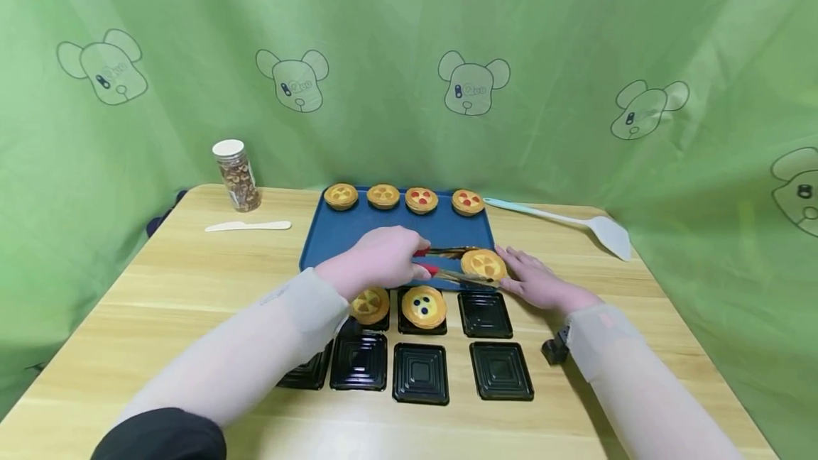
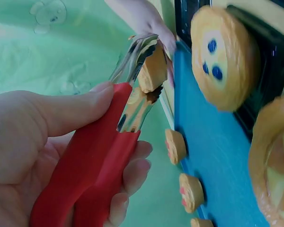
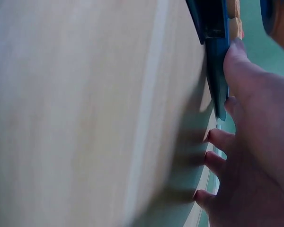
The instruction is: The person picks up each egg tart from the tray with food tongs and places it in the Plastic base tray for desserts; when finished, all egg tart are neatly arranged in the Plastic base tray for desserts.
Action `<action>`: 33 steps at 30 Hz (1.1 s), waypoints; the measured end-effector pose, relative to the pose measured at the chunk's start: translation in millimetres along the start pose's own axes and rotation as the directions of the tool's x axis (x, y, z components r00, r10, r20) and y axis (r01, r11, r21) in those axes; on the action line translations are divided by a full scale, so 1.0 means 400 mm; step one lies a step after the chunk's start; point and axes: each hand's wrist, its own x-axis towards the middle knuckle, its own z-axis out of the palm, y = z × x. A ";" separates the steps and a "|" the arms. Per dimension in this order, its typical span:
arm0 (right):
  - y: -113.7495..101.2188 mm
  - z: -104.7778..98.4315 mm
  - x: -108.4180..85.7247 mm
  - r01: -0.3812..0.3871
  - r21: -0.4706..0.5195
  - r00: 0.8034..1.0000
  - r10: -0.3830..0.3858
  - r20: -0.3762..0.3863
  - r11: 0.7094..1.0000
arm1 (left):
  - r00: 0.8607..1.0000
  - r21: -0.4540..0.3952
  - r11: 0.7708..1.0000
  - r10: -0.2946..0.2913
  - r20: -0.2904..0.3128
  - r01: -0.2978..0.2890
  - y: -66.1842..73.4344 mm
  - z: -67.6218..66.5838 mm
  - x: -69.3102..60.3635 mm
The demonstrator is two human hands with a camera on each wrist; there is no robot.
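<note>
My left hand [image 1: 382, 258] grips red-handled tongs [image 2: 102, 156], thumb on one side and fingers on the other. Between the metal tips of the tongs sits a tart with yellow pieces on top [image 1: 483, 264], over the front right corner of the blue tray [image 1: 361, 233]. Right beside that tart is my right hand [image 1: 540, 284], its fingers spread along the tray's right edge; in the right wrist view the thumb lies at the rim. Closer to me, a blueberry tart [image 1: 424, 307] and a yellow-topped tart [image 1: 369, 305] sit on black square bases.
Two yellow-topped tarts [image 1: 341, 196] and two red-topped tarts [image 1: 421, 199] line the tray's back. Several bare black bases [image 1: 420, 373] lie in front. A jar [image 1: 238, 176] and white knife [image 1: 248, 226] are at left, a spatula [image 1: 608, 234] at right.
</note>
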 end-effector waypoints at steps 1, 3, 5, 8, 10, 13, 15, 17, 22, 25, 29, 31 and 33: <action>-0.002 -0.001 -0.001 0.002 -0.008 1.000 -0.002 0.002 1.000 | 1.000 0.000 1.000 0.011 0.003 -0.011 0.005 0.000 -0.009; -0.004 -0.003 0.000 0.007 -0.023 1.000 -0.007 0.003 1.000 | 0.999 0.002 0.999 0.033 0.010 -0.033 0.015 0.003 -0.024; -0.001 -0.001 0.001 0.007 -0.027 1.000 -0.007 0.005 1.000 | 0.999 0.007 0.999 0.051 0.019 -0.051 0.024 0.006 -0.036; -0.004 -0.004 0.003 0.004 -0.034 1.000 -0.004 0.011 0.999 | 0.997 0.007 0.998 0.070 0.034 -0.070 0.032 0.014 -0.048; -0.005 -0.003 0.004 0.000 -0.037 1.000 0.001 0.014 0.999 | 0.996 0.016 0.997 0.079 0.039 -0.079 0.035 0.023 -0.053; -0.003 -0.001 0.005 -0.007 -0.033 1.000 0.007 0.013 0.999 | 0.996 0.019 0.996 0.083 0.042 -0.084 0.037 0.039 -0.057; -0.002 0.001 0.004 -0.018 -0.021 1.000 0.018 0.016 1.000 | 0.996 0.025 0.996 0.081 0.043 -0.082 0.040 0.049 -0.058; -0.004 0.001 0.003 -0.029 -0.008 0.999 0.029 0.022 1.000 | 0.996 0.018 0.997 0.078 0.046 -0.079 0.043 0.058 -0.058; -0.009 -0.001 0.001 -0.036 0.007 0.999 0.036 0.026 0.999 | 0.996 0.033 0.996 0.078 0.053 -0.080 0.046 0.076 -0.053; -0.008 0.002 0.003 -0.024 0.013 1.000 0.024 0.013 1.000 | 0.995 0.039 0.996 0.083 0.051 -0.085 0.044 0.084 -0.051; -0.005 0.005 0.004 -0.018 0.016 1.000 0.018 0.001 1.000 | 0.995 0.045 0.995 0.084 0.048 -0.086 0.041 0.089 -0.049; -0.004 0.005 0.004 -0.024 0.017 1.000 0.024 0.006 1.000 | 0.995 0.047 0.995 0.080 0.052 -0.082 0.041 0.089 -0.049; -0.004 0.004 0.004 -0.030 0.019 0.999 0.030 0.011 0.999 | 0.996 0.048 0.996 0.073 0.056 -0.076 0.040 0.088 -0.050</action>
